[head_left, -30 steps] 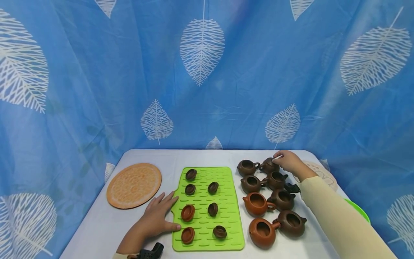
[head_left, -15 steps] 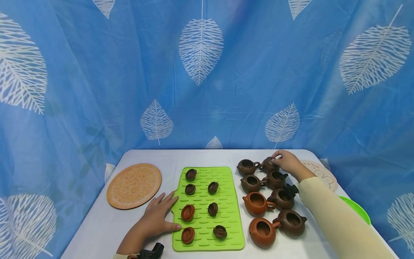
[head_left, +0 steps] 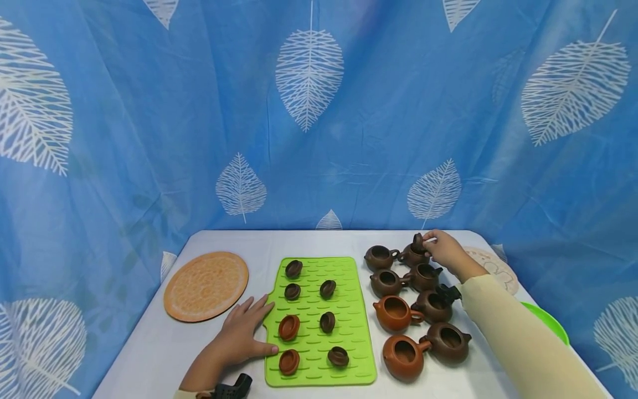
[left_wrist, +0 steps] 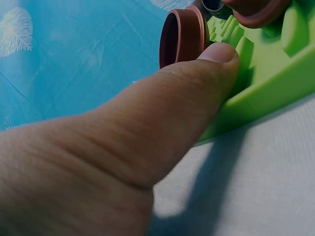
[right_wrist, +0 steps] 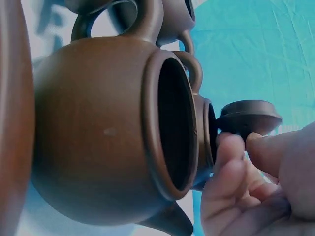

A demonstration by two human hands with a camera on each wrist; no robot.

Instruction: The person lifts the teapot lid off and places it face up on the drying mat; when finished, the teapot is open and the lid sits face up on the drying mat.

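Observation:
My right hand (head_left: 444, 252) pinches a dark brown teapot lid (head_left: 417, 242) by its knob. The lid is tilted on edge just above the far right small teapot (head_left: 411, 258). In the right wrist view, the lid (right_wrist: 251, 117) is apart from the teapots' openings, and a brown lidless teapot (right_wrist: 108, 128) fills the foreground. At the left edge of the green mat (head_left: 351, 332) rests my left hand (head_left: 239, 335), its fingers spread. The left wrist view has the thumb (left_wrist: 167, 110) on the mat's rim, with a reddish lid (left_wrist: 194, 39) close behind it.
Several lids, among them a red-brown lid (head_left: 289, 328), lie on the mat. Right of it stand two rows of lidless teapots, including an orange-brown teapot (head_left: 404, 359). A round tan board (head_left: 206, 285) lies left, a pale round mat (head_left: 493, 269) and green rim (head_left: 548, 321) right.
My right hand has lifted the lid off the far right teapot and tipped it on edge, baring part of the opening. The left hand has stayed where it was.

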